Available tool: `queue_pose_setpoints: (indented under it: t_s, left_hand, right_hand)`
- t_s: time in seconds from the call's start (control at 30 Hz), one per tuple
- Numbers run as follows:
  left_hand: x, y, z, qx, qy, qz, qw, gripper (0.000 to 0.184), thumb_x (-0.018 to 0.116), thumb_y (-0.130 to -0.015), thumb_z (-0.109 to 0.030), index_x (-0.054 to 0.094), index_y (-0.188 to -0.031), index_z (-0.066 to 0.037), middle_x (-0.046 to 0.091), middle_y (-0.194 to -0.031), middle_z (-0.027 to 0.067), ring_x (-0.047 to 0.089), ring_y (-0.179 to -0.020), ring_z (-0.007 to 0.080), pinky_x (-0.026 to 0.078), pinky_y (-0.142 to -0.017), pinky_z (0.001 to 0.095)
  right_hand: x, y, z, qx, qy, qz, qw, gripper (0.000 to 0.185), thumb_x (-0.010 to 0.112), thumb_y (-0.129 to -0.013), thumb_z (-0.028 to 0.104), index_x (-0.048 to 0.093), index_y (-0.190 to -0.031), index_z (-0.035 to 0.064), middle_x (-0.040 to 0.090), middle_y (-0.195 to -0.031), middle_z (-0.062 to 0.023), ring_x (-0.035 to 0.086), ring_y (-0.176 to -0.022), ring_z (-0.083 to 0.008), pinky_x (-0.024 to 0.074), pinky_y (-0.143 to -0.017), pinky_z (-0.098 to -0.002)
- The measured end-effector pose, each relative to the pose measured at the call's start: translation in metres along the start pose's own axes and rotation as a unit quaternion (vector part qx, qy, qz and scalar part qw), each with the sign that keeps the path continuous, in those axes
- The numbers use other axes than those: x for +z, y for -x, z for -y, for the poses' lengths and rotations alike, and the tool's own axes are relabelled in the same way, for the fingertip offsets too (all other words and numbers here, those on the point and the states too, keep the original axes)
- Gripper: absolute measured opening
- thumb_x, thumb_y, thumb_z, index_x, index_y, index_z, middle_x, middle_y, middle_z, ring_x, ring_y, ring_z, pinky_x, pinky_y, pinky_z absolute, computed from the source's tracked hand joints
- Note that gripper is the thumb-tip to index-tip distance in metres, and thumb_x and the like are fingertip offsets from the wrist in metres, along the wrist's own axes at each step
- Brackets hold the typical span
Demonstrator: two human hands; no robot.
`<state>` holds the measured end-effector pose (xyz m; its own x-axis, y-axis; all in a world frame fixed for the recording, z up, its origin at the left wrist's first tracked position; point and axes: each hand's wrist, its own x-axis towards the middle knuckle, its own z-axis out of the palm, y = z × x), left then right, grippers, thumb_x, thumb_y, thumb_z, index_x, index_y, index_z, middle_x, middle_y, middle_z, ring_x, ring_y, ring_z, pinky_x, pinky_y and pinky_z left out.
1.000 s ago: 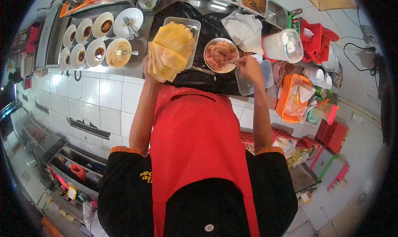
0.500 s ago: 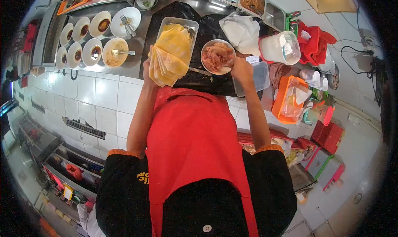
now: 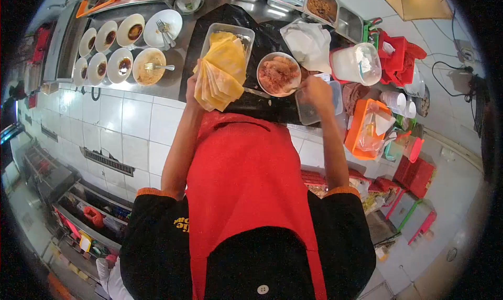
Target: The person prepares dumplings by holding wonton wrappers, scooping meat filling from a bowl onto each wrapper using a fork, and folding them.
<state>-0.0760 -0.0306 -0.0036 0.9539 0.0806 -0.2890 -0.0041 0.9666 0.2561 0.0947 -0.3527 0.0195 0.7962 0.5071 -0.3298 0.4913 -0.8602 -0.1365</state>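
My left hand (image 3: 193, 89) is closed on a fanned stack of thin yellow wonton wrappers (image 3: 219, 85). The wrappers spread in front of a clear plastic container (image 3: 248, 36), and their overlap hides most of my fingers. Just right of the wrappers stands a white bowl (image 3: 260, 65) filled with pinkish minced meat (image 3: 277, 73). Beside the bowl's right rim is my right hand (image 3: 317, 94), its fingers curled together over a clear plastic tub (image 3: 336, 98). What those fingers hold, if anything, is too small to make out. A flat stick-like tool (image 3: 257, 93) lies below the bowl.
Several sauce bowls (image 3: 120, 65) and a plate with forks (image 3: 156, 30) stand at the left. A white plastic bag (image 3: 306, 45), a tub of white powder (image 3: 356, 64) and an orange basket (image 3: 361, 129) are at the right. Metal food pans (image 3: 320, 6) line the back.
My right hand has moved a little right, away from the meat bowl's rim, to above the clear tub. My left hand still holds the wrappers. The whole view has shifted slightly.
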Motion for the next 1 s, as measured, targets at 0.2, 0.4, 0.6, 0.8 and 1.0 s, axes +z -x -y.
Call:
queue_pose_setpoints:
  t_s: [0.2, 0.4, 0.6, 0.8, 1.0]
  left_hand:
    - [0.022, -0.004, 0.019, -0.008, -0.020, -0.006, 1.000, 0.050, 0.044, -0.101, -0.042, 0.050, -0.129, -0.001, 0.062, -0.117, 0.0148, 0.064, -0.102, 0.0266, 0.053, -0.090, 0.0400]
    - [0.050, -0.011, 0.033, -0.068, 0.016, 0.074, 0.995, 0.051, 0.044, -0.100, -0.043, 0.049, -0.129, -0.001, 0.063, -0.116, 0.0141, 0.064, -0.102, 0.0257, 0.053, -0.091, 0.0403]
    - [0.066, -0.003, 0.020, -0.015, 0.017, 0.060, 0.998, 0.052, 0.040, -0.102, -0.042, 0.046, -0.133, -0.001, 0.059, -0.123, 0.0161, 0.063, -0.108, 0.0270, 0.052, -0.094, 0.0411]
    - [0.061, 0.004, 0.013, 0.011, -0.095, 0.041, 0.995, 0.049, 0.038, -0.102, -0.040, 0.044, -0.133, -0.001, 0.059, -0.119, 0.0147, 0.062, -0.106, 0.0249, 0.050, -0.096, 0.0378]
    - [0.068, 0.011, 0.013, -0.012, -0.117, 0.052, 0.992, 0.051, 0.038, -0.102, -0.042, 0.046, -0.132, -0.001, 0.059, -0.120, 0.0140, 0.061, -0.109, 0.0240, 0.050, -0.096, 0.0392]
  right_hand:
    - [-0.095, 0.028, 0.034, -0.106, -0.361, -0.002, 0.926, 0.020, 0.067, -0.082, 0.005, 0.073, -0.102, 0.0042, 0.070, -0.090, -0.0125, 0.065, -0.078, -0.0190, 0.0485, -0.069, -0.0272]
    - [-0.085, 0.024, 0.094, -0.130, -0.496, -0.182, 0.839, 0.021, 0.066, -0.084, -0.004, 0.073, -0.102, 0.0035, 0.069, -0.092, -0.0089, 0.062, -0.079, -0.0139, 0.0466, -0.070, -0.0224]
    - [-0.060, 0.010, 0.075, -0.148, -0.540, -0.217, 0.800, 0.020, 0.064, -0.084, -0.006, 0.073, -0.100, 0.0020, 0.069, -0.092, -0.0105, 0.062, -0.079, -0.0118, 0.0467, -0.070, -0.0219]
    - [-0.116, 0.028, 0.084, -0.124, -0.559, -0.040, 0.819, 0.022, 0.059, -0.084, -0.010, 0.072, -0.101, -0.0008, 0.069, -0.084, -0.0086, 0.061, -0.074, -0.0118, 0.0457, -0.066, -0.0229]
    - [-0.110, 0.012, 0.086, -0.215, -0.503, -0.083, 0.833, 0.032, 0.052, -0.085, -0.013, 0.071, -0.106, 0.0012, 0.068, -0.087, -0.0088, 0.056, -0.068, -0.0095, 0.0452, -0.062, -0.0222]
